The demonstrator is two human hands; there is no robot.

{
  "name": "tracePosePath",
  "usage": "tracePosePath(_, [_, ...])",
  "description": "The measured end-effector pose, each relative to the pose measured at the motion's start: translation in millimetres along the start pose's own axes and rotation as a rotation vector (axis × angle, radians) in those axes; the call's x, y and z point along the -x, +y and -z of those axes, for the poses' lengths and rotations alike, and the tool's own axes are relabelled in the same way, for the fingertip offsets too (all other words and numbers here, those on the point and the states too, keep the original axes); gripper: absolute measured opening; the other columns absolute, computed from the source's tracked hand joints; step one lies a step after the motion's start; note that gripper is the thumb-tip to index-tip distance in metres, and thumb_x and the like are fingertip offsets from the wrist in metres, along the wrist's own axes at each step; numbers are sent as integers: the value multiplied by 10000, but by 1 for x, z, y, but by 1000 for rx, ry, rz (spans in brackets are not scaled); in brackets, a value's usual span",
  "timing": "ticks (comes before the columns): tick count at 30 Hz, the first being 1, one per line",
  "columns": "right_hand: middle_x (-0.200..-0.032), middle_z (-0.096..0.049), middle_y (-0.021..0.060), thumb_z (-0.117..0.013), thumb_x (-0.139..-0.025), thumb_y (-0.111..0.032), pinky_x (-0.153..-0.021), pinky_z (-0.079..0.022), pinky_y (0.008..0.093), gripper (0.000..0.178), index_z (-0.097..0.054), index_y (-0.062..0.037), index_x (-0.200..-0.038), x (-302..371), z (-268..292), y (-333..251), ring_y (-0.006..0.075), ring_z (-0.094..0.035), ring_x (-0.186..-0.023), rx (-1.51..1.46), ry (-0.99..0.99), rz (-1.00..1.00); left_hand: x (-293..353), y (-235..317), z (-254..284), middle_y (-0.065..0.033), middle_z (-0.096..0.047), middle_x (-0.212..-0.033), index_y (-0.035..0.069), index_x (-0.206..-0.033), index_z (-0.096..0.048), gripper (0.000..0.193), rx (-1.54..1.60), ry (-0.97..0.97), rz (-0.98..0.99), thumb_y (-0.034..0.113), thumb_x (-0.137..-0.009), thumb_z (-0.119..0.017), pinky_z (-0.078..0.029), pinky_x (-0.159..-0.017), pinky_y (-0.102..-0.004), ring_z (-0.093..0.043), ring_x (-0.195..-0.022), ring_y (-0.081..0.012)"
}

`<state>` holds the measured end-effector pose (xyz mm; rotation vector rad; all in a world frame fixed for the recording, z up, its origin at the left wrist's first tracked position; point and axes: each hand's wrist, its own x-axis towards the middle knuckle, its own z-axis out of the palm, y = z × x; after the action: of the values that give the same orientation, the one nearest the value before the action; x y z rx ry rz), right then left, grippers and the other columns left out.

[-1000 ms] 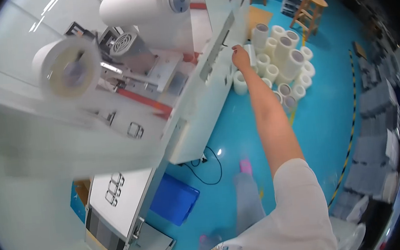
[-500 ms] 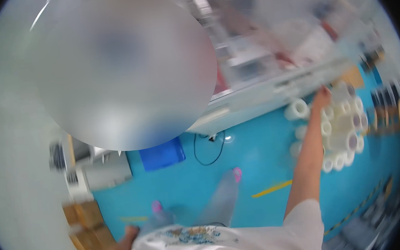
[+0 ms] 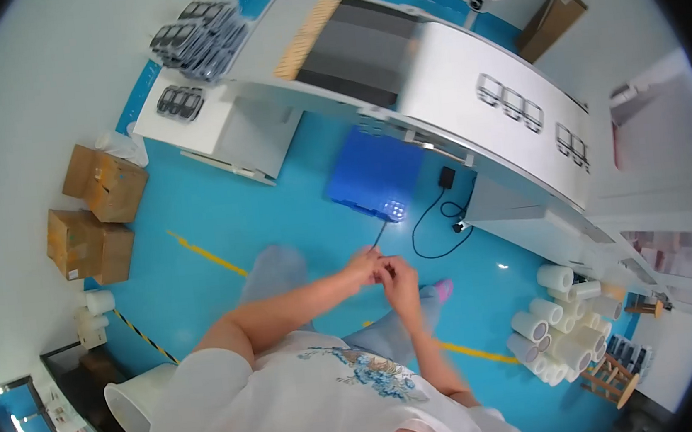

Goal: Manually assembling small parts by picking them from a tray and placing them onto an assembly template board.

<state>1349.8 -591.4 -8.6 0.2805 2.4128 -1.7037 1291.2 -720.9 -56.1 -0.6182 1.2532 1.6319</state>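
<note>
My left hand (image 3: 362, 267) and my right hand (image 3: 399, 277) are together in front of my body, above the blue floor. A thin dark stick (image 3: 379, 233) points up and away from the fingers of my left hand, which are closed on it. My right hand's fingers are bent in a pinch right beside it, touching or nearly touching the left. What the right fingertips hold, if anything, is too small to make out.
Ahead stands a long white machine (image 3: 481, 61) with black frames on top. A blue crate (image 3: 375, 171) and a black cable (image 3: 418, 242) lie on the floor. White rolls (image 3: 569, 324) and a wooden stool (image 3: 612, 380) are at right; cardboard boxes (image 3: 114, 188) at left. Black trays (image 3: 200, 42) pile up on a cabinet.
My right arm, stretched out toward the white rolls before, is drawn in and both hands have come together. The view has turned left, and a large blurred grey shape is gone.
</note>
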Motion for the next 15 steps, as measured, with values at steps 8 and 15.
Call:
tracePosePath(8, [-904, -684, 150, -613, -874, -120, -797, -513, 470, 200, -631, -28, -1050, -187, -139, -70, 363, -647, -914, 1064, -113, 546, -15, 145, 223, -157, -660, -938, 86, -945, -581, 119, -1132, 34, -767, 198, -931, -543, -466, -678, -499, -631, -864, -375])
tracePosePath(15, [-816, -666, 204, -529, -970, -197, -664, -491, 486, 211, -683, -52, -963, -359, -193, -53, 414, -634, -756, 620, 242, 230, -164, 269, 306, -222, -658, -905, -36, -975, -599, 414, -738, 571, -1049, 374, -930, -625, -507, -773, -472, -643, -907, -398])
